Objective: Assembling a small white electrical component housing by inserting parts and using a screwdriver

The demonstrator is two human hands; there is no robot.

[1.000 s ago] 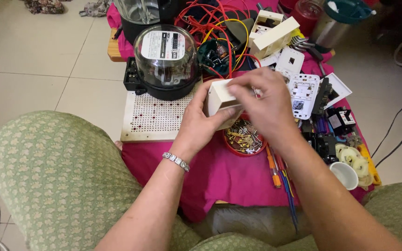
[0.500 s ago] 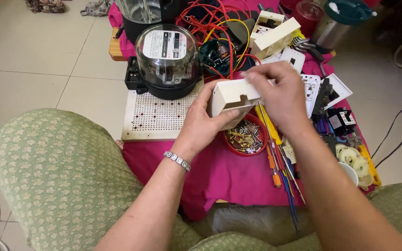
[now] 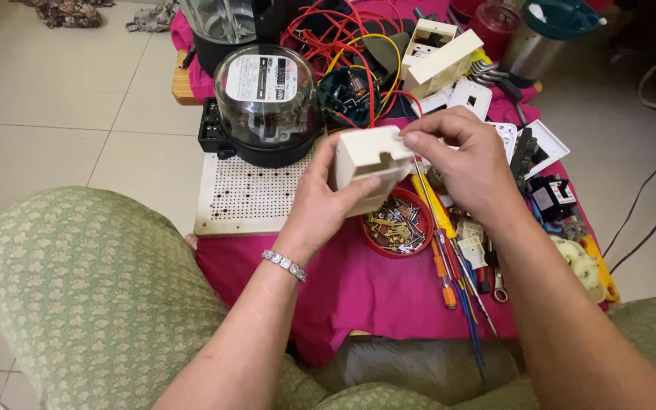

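A cream plastic switch box (image 3: 368, 162) is held up over the pink cloth. My left hand (image 3: 326, 203) grips it from below and the left, thumb on its front face. My right hand (image 3: 471, 165) pinches its upper right corner with thumb and forefinger. Under the box sits a red round dish (image 3: 400, 225) full of small brass screws. A silver bracelet (image 3: 283, 265) circles my left wrist.
A glass-domed electric meter (image 3: 265, 100) stands on a white perforated board (image 3: 242, 201). Red and yellow wires (image 3: 343, 38), more cream boxes (image 3: 440, 61), white switch plates (image 3: 544, 146) and several screwdrivers (image 3: 453, 266) lie on the pink cloth (image 3: 389, 292). My knees in green fabric frame the foreground.
The box has been turned and lifted slightly between my hands, and my right hand shifted from covering its top to pinching its right corner.
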